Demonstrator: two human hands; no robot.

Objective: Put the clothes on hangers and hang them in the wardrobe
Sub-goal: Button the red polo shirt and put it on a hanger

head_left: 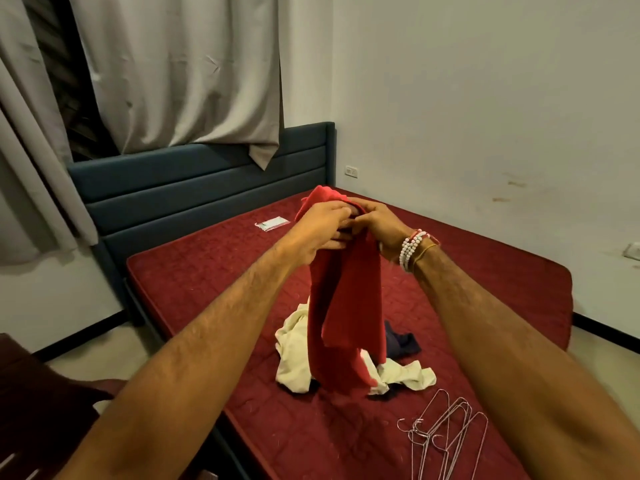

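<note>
Both hands are up and close together in front of me, left hand (322,226) and right hand (377,223), fingers curled and pinching the bunched top edge of the red garment (346,306). From that pinch the cloth drops straight down, long axis vertical. Its lower end reaches the heap on the mattress (207,289), and I can't tell whether it touches or hangs just clear. Behind it lie the cream piece (294,355) and the dark piece (403,341), waiting their turn.

Now the relation that matters: the wire hangers (446,434) sit in a loose stack low and to my right, near the mattress edge and well below the grip. They're nearer my right arm, with the hooks toward me. So I'd judge the right hand goes for a hanger while the left keeps the neckline. First I need to find the neck opening, which is hidden in the bunch. No wardrobe in sight from here.
</note>
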